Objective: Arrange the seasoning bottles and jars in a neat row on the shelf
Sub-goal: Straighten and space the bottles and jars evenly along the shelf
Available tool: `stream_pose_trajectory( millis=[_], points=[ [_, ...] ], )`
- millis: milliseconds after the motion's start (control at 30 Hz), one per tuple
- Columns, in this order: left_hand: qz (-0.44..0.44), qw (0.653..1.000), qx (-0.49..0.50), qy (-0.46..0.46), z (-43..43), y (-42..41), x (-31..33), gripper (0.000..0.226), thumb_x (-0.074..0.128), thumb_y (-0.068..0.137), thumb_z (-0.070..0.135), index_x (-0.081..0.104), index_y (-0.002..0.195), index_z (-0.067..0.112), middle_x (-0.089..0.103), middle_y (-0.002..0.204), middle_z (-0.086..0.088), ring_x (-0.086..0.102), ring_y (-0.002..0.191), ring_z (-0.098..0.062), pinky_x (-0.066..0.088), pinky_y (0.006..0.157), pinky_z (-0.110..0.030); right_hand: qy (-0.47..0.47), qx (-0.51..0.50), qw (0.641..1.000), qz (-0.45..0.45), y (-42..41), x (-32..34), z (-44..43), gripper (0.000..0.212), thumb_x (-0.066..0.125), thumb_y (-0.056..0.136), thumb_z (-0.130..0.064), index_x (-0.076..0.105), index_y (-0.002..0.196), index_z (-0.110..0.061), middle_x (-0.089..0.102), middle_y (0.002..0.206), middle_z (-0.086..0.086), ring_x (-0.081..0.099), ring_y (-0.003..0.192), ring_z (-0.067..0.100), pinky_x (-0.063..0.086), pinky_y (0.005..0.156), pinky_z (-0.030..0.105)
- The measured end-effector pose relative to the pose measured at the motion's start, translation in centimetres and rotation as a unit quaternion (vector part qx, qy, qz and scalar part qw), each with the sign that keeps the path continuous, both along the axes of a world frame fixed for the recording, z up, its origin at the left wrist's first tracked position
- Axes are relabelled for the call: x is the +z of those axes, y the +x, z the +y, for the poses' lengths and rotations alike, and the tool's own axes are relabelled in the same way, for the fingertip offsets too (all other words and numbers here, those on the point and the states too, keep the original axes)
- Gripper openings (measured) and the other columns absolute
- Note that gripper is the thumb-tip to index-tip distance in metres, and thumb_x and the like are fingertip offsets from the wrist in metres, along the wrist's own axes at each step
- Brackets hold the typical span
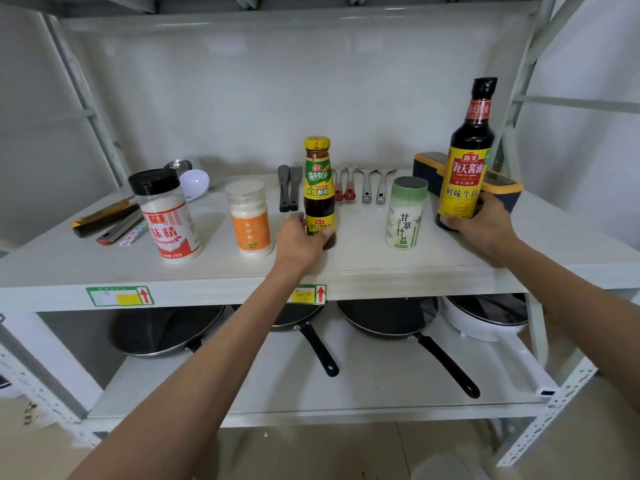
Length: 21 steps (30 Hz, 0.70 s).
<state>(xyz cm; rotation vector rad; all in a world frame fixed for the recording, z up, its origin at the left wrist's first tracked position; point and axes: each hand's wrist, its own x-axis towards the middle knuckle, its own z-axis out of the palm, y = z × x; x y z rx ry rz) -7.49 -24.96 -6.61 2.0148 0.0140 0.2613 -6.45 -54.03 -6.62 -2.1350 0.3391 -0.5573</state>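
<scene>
Gripping low for steadiness, left hand (300, 237) clasps the sauce bottle (319, 192) mid-frame; right hand (485, 226) clasps the soy bottle (465, 157) (both upright) on the shelf (242, 271).

Illumination: bright, even and diffuse, cast from above and in front; no source is seen. Shadows: soft and short, noted beneath the soy sauce bottle (467, 157) and the green salt canister (404, 213); deeper shade is held under the upper shelf board (242, 268), where the frying pans (388, 318) are dimmed. Glare: faint sheen is observed on the glossy back wall (277, 98) and on bottle labels. Distortion: strong wide-angle bowing is recorded, shelf uprights (81, 95) being bent outward toward the corners. Sharpness: the centre is rendered fairly crisp, label characters legible; edges and the forearms are softened, and slight compression smear is noted throughout.
</scene>
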Motion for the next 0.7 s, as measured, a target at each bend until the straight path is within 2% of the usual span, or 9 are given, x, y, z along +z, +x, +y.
stream_pose_trajectory(
  millis=[67, 233, 367, 700],
  points=[
    [-0.017, 1.0, -0.01, 0.0, 0.5, 0.0, -0.8, 0.047, 0.069, 0.089, 0.021, 0.056, 0.132, 0.008, 0.065, 0.127, -0.007, 0.06, 0.118, -0.023, 0.043, 0.092, -0.026, -0.016, 0.003, 1.0, -0.004, -0.4, 0.6, 0.3, 0.068, 0.081, 0.078, -0.025, 0.048, 0.135, -0.008, 0.059, 0.132, 0.011, 0.056, 0.119, 0.03, 0.046, 0.096, 0.039],
    [-0.052, 0.998, -0.004, 0.023, 1.4, 0.2, -1.6, 0.053, 0.074, 0.085, 0.027, 0.057, 0.133, 0.011, 0.065, 0.128, -0.005, 0.059, 0.119, -0.018, 0.045, 0.098, -0.029, -0.065, 0.012, 0.998, -0.002, -0.6, 0.4, 0.9, 0.069, 0.079, 0.078, -0.032, 0.048, 0.134, -0.007, 0.059, 0.133, 0.013, 0.057, 0.118, 0.032, 0.047, 0.097, 0.043],
    [-0.04, 0.999, -0.021, 0.0, 1.3, 0.6, -1.5, 0.052, 0.073, 0.086, 0.021, 0.056, 0.133, 0.009, 0.065, 0.127, -0.006, 0.06, 0.118, -0.019, 0.044, 0.095, -0.024, -0.075, 0.004, 0.997, -0.001, -1.3, 0.1, 0.5, 0.069, 0.078, 0.08, -0.033, 0.047, 0.135, -0.006, 0.059, 0.134, 0.014, 0.057, 0.119, 0.033, 0.046, 0.096, 0.041],
    [-0.017, 0.998, -0.049, -0.02, 1.7, 0.8, -1.5, 0.054, 0.071, 0.087, 0.015, 0.052, 0.138, 0.008, 0.061, 0.134, -0.007, 0.057, 0.124, -0.019, 0.043, 0.106, -0.032, -0.087, 0.014, 0.996, 0.017, -3.6, -0.3, -0.3, 0.068, 0.077, 0.08, -0.034, 0.047, 0.134, -0.006, 0.058, 0.133, 0.015, 0.057, 0.117, 0.034, 0.047, 0.096, 0.042]
  ],
)
